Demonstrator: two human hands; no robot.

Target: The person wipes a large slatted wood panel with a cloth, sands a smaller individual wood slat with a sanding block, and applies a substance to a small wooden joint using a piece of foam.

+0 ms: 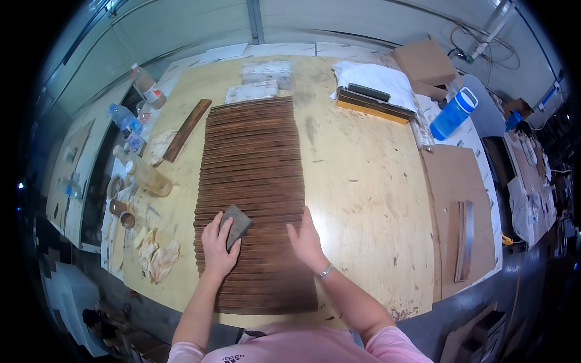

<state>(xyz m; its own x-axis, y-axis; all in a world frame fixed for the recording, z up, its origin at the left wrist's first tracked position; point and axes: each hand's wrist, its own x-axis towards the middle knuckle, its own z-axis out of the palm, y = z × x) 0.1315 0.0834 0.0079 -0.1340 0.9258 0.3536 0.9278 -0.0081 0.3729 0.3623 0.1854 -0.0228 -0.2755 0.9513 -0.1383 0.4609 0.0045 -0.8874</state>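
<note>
Many dark brown wooden strips lie side by side across the table, forming a long ribbed panel in front of me. My left hand is closed around a grey sanding block and rests on the strips' left half. My right hand lies against the right edge of the strips, its fingers stretched out and the thumb apart over the wood. It holds nothing. A separate brown wooden strip lies at an angle to the left of the panel.
Bottles and jars line the left side, including a clear bottle of yellowish liquid, near crumpled cloths. White wrapped bundles lie behind the strips. At right are a blue water bottle, a white bag and a cardboard sheet.
</note>
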